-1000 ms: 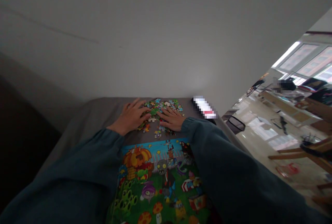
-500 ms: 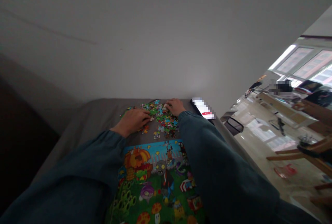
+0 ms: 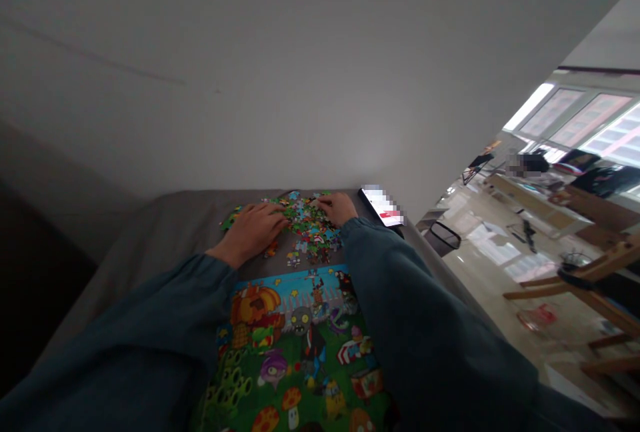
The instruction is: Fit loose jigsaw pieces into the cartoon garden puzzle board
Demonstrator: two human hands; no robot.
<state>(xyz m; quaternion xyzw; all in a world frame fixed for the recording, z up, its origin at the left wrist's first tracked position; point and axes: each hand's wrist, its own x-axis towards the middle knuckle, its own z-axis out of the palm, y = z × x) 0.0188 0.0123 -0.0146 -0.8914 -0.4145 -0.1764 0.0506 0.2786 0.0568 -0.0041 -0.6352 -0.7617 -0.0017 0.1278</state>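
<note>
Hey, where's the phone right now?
In the head view, the phone lies right of centre on the grey cloth, near the wall and just right of the right hand.

Grey cloth (image 3: 165, 225) with pieces (image 3: 306, 222), picture (image 3: 295, 345) and phone (image 3: 381, 207)

The cloth spreads before me, creased on my left; I can't see what it covers. The pieces lie loose and crowded towards its far edge. Nearer me lies the picture, flat, and right of the pieces the phone lies slanted, screen lit.
</note>
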